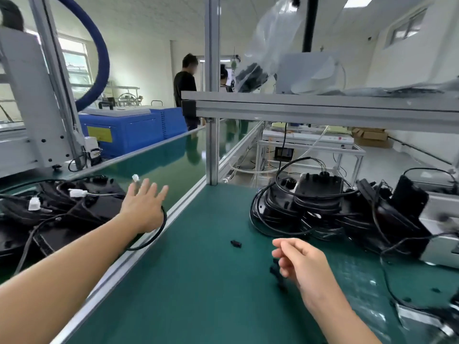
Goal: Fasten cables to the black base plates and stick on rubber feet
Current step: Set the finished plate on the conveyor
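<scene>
Left: a heap of black base plates with cables and white plugs lies on the conveyor belt. Your left hand reaches over the heap's right edge, fingers straight and spread, holding nothing; a black cable loop curves just under the wrist. Centre: 1 small black clip lies alone on the green bench mat. Your right hand hovers above the mat, fingers loosely curled; small dark parts sit beneath it, and whether it touches them cannot be told. Right: a 2nd stack of plates, wound with cable, stands far on the mat. The plates look rigid and light, probably smooth; take each by its rim. The cables are limp and snag easily, so lift a plate clear of its neighbours' loops, never by the plug.
</scene>
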`<state>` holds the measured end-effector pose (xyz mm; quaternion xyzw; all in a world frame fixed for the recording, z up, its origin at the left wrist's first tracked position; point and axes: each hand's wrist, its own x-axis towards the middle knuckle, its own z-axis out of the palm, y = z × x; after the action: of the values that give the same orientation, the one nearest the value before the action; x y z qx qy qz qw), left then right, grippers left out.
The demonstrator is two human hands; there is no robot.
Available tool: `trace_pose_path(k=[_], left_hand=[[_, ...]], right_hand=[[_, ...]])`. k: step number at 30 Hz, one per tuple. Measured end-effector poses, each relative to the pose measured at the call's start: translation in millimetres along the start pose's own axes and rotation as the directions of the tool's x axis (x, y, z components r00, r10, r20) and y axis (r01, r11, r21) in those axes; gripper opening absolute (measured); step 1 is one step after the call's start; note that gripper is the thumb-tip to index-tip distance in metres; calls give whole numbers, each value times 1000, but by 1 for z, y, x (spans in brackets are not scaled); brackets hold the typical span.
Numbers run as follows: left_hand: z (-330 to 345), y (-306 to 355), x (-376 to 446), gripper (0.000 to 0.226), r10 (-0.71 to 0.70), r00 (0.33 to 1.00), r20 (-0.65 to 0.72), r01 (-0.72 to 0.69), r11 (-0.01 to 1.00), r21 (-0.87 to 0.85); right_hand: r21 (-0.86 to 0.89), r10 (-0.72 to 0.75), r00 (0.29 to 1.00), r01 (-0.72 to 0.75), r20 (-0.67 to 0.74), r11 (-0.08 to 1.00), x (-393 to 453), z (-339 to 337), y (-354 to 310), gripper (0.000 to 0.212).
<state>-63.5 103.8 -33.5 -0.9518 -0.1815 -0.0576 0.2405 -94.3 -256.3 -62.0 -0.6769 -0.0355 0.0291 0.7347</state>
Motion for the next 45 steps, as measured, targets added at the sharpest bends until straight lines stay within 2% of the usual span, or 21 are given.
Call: trace_pose_path(k=[1,3,5,8,12,15,17,18,20,23,29,31,33,34,36,38,40,42,45], left_hand=[[1,2,2,64,50,993,105,-57,996,65],[5,-6,5,61,52,963,266,-96,983,155],[9,-20,5,65,42,929,366,-100,985,142],[14,-35,5,69,39,915,402,-64,997,48],[16,-42,9,60,-32,891,453,97,988,-122],[6,-22,3,66,-17,914,406,119,967,-227],[10,-1,-9,82,50,910,411,20,986,-165],[18,6,-16,83,62,910,410,-20,994,-106],[37,6,-24,70,25,917,398,-18,1000,-20],[44,-5,-23,58,-32,930,366,34,999,1],[35,-9,-3,54,-93,918,386,83,996,43],[14,10,1,47,-117,952,282,111,993,38],[-16,43,5,38,-126,990,67,133,984,-118],[-34,64,7,33,-112,993,-27,101,959,-263],[-75,110,12,28,-55,988,-144,-36,825,-565],[-115,158,15,27,51,974,-220,-198,660,-725],[-151,202,18,33,113,960,-256,-277,515,-812],[-175,240,22,45,140,972,-189,-230,403,-886],[-187,273,28,54,188,981,58,-1,303,-953]], right_hand=[[-7,2,1000,-2,-23,1000,-1,-15,0,26],[-22,0,998,-1,-59,1000,-3,-39,2,25],[8,13,996,-13,-89,1000,-4,-51,7,24],[64,38,994,-32,-98,997,-2,-52,7,23],[84,15,996,-7,-93,996,-2,-49,2,25],[94,15,994,-5,-109,996,-4,-52,2,26],[109,22,993,-9,-117,994,-5,-55,2,25],[117,27,992,-13,-122,993,-5,-55,1,25],[117,32,991,-17,-128,993,-5,-56,1,24],[97,29,990,-16,-137,995,-6,-58,2,25],[81,21,988,-9,-151,997,-5,-58,2,25],[84,26,988,-14,-151,996,-4,-56,3,24],[84,29,988,-17,-153,996,-3,-55,3,24],[86,30,988,-17,-154,996,-2,-55,4,24],[99,29,986,-13,-161,995,0,-56,5,25],[113,25,985,-5,-173,994,0,-59,6,25],[136,19,981,8,-194,991,1,-62,6,25],[149,13,977,20,-214,989,1,-65,5,24],[157,14,973,23,-232,987,1,-68,5,25]])
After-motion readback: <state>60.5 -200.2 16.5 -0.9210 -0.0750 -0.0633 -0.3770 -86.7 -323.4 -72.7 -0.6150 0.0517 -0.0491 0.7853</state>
